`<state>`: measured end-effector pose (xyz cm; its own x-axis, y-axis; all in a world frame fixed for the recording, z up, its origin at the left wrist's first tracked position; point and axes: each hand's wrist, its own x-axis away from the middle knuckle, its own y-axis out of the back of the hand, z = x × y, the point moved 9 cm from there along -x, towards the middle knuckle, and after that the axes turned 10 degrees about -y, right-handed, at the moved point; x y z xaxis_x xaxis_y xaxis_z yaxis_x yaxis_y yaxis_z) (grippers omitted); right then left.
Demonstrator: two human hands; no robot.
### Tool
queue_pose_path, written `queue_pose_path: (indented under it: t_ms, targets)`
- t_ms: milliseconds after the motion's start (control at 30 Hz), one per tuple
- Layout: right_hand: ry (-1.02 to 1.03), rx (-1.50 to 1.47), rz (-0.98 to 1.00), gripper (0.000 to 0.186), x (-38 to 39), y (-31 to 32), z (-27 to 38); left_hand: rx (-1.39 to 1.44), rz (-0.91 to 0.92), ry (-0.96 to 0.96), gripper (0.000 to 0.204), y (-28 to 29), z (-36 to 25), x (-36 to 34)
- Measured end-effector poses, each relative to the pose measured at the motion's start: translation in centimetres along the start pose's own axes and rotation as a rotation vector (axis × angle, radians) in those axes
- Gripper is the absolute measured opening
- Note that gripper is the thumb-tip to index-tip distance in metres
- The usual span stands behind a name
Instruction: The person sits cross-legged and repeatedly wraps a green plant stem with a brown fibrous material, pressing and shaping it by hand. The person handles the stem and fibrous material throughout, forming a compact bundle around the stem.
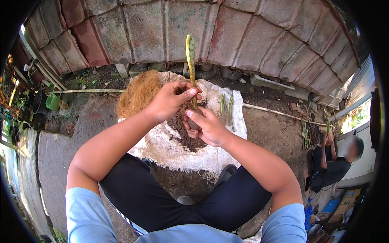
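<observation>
Upright in front of me stands a long snake plant leaf, green with yellow edges. My left hand pinches its lower stretch between thumb and fingers. Below that, my right hand is closed around the leaf's base, where a dark brownish clump shows between the fingers; what it is made of I cannot tell. Both hands are over a white woven sack spread on the ground. Dark crumbly soil lies on the sack under my hands. Two more leaves rest on its right part.
A heap of brown fibre sits at the sack's left. Roof tiles stretch across the far side. A thin pole runs along the ground. At the right another person sits holding a leaf. A green pot stands far left.
</observation>
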<state>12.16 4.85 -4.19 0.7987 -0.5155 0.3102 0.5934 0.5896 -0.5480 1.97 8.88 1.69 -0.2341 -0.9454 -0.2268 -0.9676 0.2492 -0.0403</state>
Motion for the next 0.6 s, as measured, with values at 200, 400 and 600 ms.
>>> queue_pose_path:
  t_ms: [200, 400, 600]
  targets:
    - [-0.026, 0.054, 0.029, 0.031, -0.4, 0.5, -0.4, -0.05, 0.015, -0.022, 0.025, -0.1, 0.0, 0.0]
    - [-0.032, -0.058, 0.099, 0.046, 0.8, -1.4, 1.3, 0.069, -0.121, -0.019, 0.019, 1.5, 0.8, -0.1]
    - [0.022, 0.019, 0.09, 0.043, 0.2, 0.2, 0.9, 0.038, -0.167, -0.042, 0.019, 1.9, 1.1, -0.3]
